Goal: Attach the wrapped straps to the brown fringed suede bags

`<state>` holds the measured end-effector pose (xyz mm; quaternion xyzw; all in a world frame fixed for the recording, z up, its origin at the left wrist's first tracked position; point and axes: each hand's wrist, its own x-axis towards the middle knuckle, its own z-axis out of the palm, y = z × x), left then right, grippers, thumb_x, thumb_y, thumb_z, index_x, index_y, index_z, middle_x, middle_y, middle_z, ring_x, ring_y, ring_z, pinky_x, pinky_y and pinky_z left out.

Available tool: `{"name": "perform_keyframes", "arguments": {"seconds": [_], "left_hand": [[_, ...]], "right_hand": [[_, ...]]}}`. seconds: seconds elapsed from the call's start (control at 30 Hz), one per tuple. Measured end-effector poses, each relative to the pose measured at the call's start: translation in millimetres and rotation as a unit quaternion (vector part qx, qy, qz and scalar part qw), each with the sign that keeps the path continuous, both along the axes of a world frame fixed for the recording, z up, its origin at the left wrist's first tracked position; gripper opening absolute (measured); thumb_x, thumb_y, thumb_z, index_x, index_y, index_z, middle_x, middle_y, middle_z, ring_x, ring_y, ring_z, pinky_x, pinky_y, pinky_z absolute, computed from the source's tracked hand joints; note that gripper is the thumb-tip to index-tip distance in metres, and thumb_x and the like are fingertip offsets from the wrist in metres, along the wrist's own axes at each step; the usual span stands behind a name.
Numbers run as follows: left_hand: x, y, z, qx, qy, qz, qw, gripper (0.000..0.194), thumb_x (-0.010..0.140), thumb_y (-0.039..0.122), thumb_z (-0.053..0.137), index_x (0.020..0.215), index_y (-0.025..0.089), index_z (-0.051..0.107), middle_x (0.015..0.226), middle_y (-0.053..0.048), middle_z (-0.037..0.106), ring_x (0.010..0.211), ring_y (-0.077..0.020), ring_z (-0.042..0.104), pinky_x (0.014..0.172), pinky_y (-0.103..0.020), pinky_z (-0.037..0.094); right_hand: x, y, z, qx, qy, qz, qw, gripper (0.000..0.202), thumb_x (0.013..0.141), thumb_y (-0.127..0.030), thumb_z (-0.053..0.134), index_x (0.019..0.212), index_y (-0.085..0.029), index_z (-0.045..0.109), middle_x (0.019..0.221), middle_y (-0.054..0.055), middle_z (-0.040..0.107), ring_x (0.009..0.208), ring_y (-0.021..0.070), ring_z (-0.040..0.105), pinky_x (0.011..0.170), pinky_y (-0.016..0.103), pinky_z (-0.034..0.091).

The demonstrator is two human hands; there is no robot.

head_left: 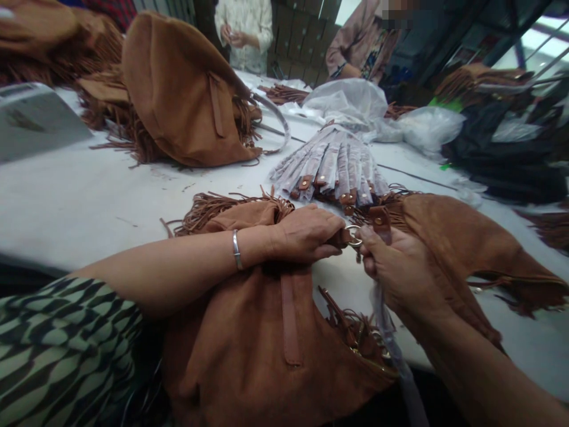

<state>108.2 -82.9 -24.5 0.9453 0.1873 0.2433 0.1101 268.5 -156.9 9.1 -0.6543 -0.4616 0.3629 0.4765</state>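
Note:
A brown suede bag (249,332) with fringe lies in front of me, over the near table edge. My left hand (309,233) is closed on the bag's short leather tab, which carries a metal ring (354,235). On the ring's other side, my right hand (395,261) pinches the end of a strap (380,220); its brown leather tip with a rivet sticks up past the fingers. The strap's wrapped length (391,338) hangs below that hand. Whether the strap passes through the ring is hidden by my fingers.
Plastic-wrapped straps (338,163) lie fanned out beyond my hands. A finished-looking bag (178,95) stands at the back left, and another brown bag (453,237) lies to the right. Clear plastic (351,101) is heaped behind. Two people (244,35) stand across the white table (89,207).

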Motion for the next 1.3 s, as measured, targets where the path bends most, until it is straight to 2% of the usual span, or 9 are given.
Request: {"name": "perform_keyframes", "arguments": {"seconds": [0.1,0.23,0.37,0.63,0.9,0.97,1.13,1.2,1.3], "left_hand": [[-1,-2,1.5,-0.017,0.002,-0.018,1.0,0.011,0.084,0.024,0.059,0.091,0.016,0.056,0.088,-0.005,0.062,0.081,-0.0184,0.056,0.072,-0.029,0.037],[-3,-4,5.8,-0.021,0.009,-0.042,0.999,0.009,0.085,0.021,0.058,0.092,0.014,0.057,0.089,-0.006,0.062,0.082,-0.018,0.055,0.073,-0.028,0.038],[-3,-4,6.9,-0.026,0.017,-0.059,0.998,0.007,0.086,0.019,0.056,0.092,0.015,0.057,0.089,-0.005,0.062,0.084,-0.0178,0.055,0.076,-0.028,0.039],[-2,1,0.8,0.026,0.06,-0.061,0.996,0.016,0.087,0.024,0.053,0.098,0.013,0.056,0.097,-0.01,0.063,0.088,-0.0213,0.055,0.08,-0.033,0.04],[-3,-4,7.6,-0.004,0.084,-0.038,0.996,0.018,0.086,0.021,0.054,0.102,0.013,0.056,0.097,-0.01,0.062,0.086,-0.0211,0.054,0.075,-0.031,0.04],[-5,-3,8.2,0.004,0.086,-0.067,0.994,0.015,0.087,0.019,0.051,0.1,0.013,0.056,0.095,-0.009,0.062,0.085,-0.0199,0.054,0.075,-0.03,0.04],[-5,3,2.4,0.026,0.065,-0.127,0.989,0.013,0.088,0.017,0.048,0.099,0.013,0.055,0.093,-0.009,0.061,0.083,-0.0188,0.052,0.077,-0.029,0.041],[-5,5,1.2,0.018,0.053,-0.114,0.992,0.011,0.087,0.017,0.05,0.096,0.013,0.054,0.092,-0.009,0.06,0.083,-0.019,0.052,0.078,-0.03,0.041],[-6,4,3.2,-0.019,0.022,-0.07,0.997,0.015,0.086,0.027,0.055,0.093,0.013,0.052,0.091,-0.009,0.059,0.081,-0.0185,0.052,0.076,-0.029,0.042]], "right_hand": [[3,-7,-3.1,-0.022,0.061,-0.017,0.998,0.03,0.071,-0.04,0.072,0.069,-0.016,0.054,0.054,-0.003,0.053,0.034,0.0032,0.038,0.03,0.014,0.023],[19,-6,8.9,-0.089,0.102,0.018,0.991,0.023,0.077,-0.035,0.067,0.073,-0.014,0.06,0.054,-0.004,0.052,0.033,0.002,0.035,0.029,0.012,0.022],[30,0,16.6,-0.114,0.056,0.021,0.992,0.022,0.082,-0.034,0.063,0.074,-0.014,0.063,0.052,-0.004,0.05,0.032,0.0019,0.034,0.029,0.012,0.023],[23,6,22.4,-0.126,-0.07,0.155,0.977,0.044,0.062,-0.05,0.078,0.054,-0.015,0.052,0.042,-0.004,0.045,0.032,0.0032,0.031,0.029,0.015,0.019],[-11,-29,-19.1,0.054,0.07,-0.055,0.995,0.034,0.071,-0.044,0.075,0.069,-0.016,0.056,0.054,-0.005,0.048,0.038,0.0035,0.036,0.034,0.016,0.026],[-6,-29,-17.6,0.022,0.07,-0.03,0.997,0.036,0.068,-0.046,0.076,0.068,-0.015,0.058,0.054,-0.004,0.049,0.038,0.0035,0.036,0.033,0.016,0.024],[14,-8,11.8,-0.159,0.017,0.146,0.976,0.043,0.059,-0.047,0.082,0.059,-0.013,0.056,0.043,-0.006,0.042,0.033,0.0014,0.029,0.031,0.014,0.016],[11,-3,15.3,-0.145,0.016,0.139,0.979,0.042,0.058,-0.044,0.082,0.059,-0.014,0.054,0.042,-0.007,0.042,0.032,0.0014,0.029,0.03,0.014,0.017],[-7,-1,4.9,-0.031,0.062,0.026,0.997,0.037,0.063,-0.042,0.079,0.065,-0.015,0.055,0.047,-0.006,0.047,0.033,0.0019,0.033,0.03,0.014,0.021]]}}
